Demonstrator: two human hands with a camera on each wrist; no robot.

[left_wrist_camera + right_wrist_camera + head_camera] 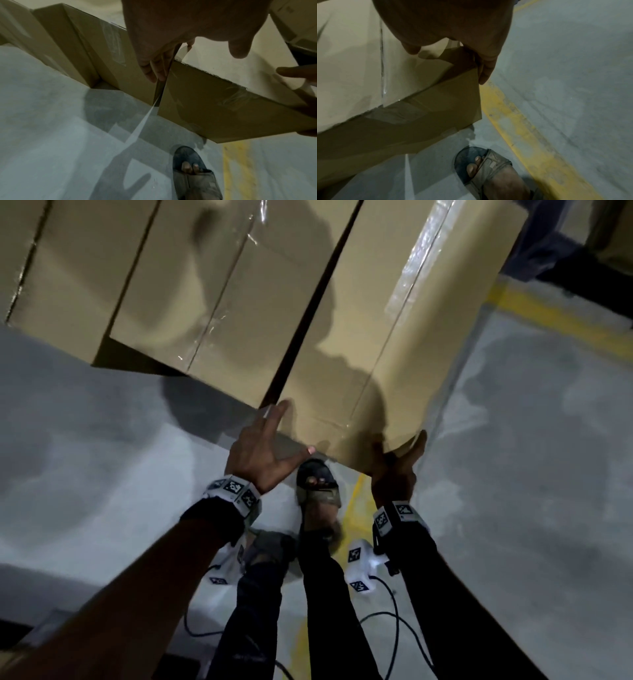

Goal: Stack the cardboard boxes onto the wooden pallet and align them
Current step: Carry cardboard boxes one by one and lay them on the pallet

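**While both hands grip its near corners, a box hangs beside the stack**

Where the grey floor [513, 474] carries a yellow line [522, 128], taped boxes [171, 285] stand in a row. Just right of them, across a dark gap, a long box [394, 337] is held with its near end above a sandalled foot [317, 484]. The left hand [262, 451] clasps the near left corner, fingers down in the gap, thumb spread along the end face. The right hand [394, 470] clasps the near right corner, thumb on top, fingers down the side.
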